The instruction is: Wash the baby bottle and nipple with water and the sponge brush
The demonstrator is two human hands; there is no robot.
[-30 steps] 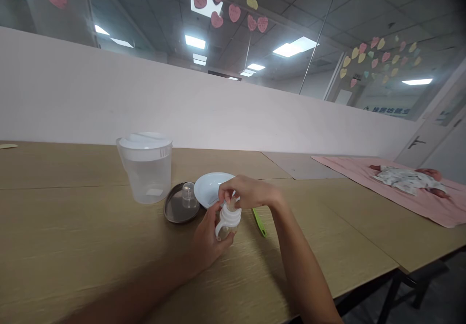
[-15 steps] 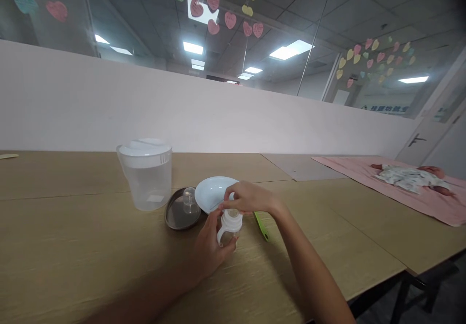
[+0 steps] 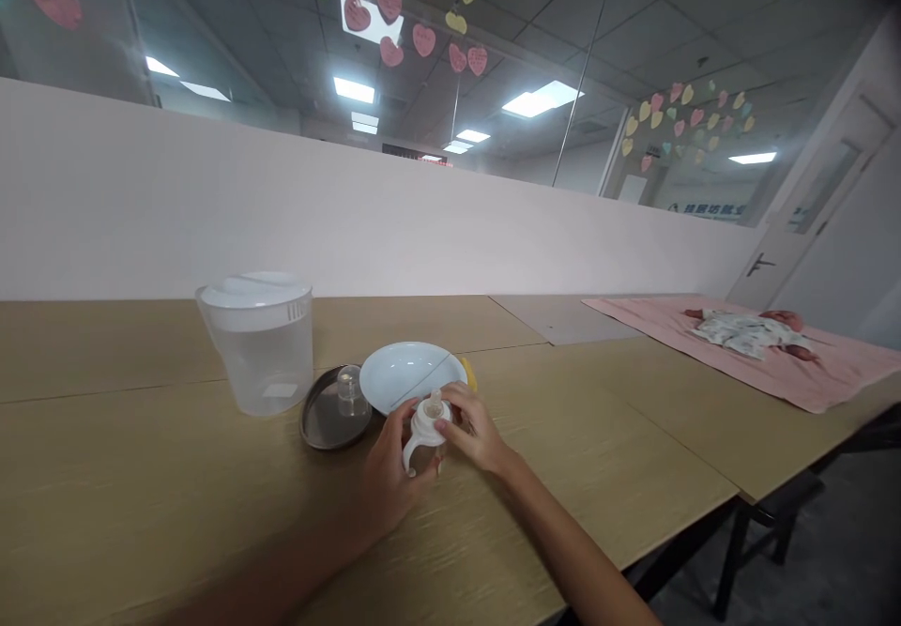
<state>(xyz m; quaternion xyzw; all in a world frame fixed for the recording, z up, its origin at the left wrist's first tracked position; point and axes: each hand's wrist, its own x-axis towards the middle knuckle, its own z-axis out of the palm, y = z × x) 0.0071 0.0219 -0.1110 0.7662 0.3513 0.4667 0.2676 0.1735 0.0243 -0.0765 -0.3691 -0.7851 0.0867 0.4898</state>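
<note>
My left hand (image 3: 389,465) is wrapped round a small clear baby bottle (image 3: 423,458) with a white handle, held upright over the table. A pale nipple (image 3: 435,404) stands on top of it, set in a white collar (image 3: 428,419). The fingers and thumb of my right hand (image 3: 477,431) grip that collar from the right side. Just behind the hands lies a white bowl (image 3: 394,373) with a thin line across its inside. To the left, a clear dome-shaped cap (image 3: 350,388) stands in a round dark metal tray (image 3: 320,431).
A lidded translucent pitcher (image 3: 262,363) stands at the left behind the tray. A yellow object (image 3: 469,374) shows at the bowl's right edge. On the right, a baby-like figure (image 3: 736,333) lies on a pink cloth (image 3: 823,377). A white wall (image 3: 352,222) bounds the table's back.
My right hand has come down from above the bottle to its collar, and the nipple now shows on top. The green handle by the bowl is no longer visible. The view has shifted right.
</note>
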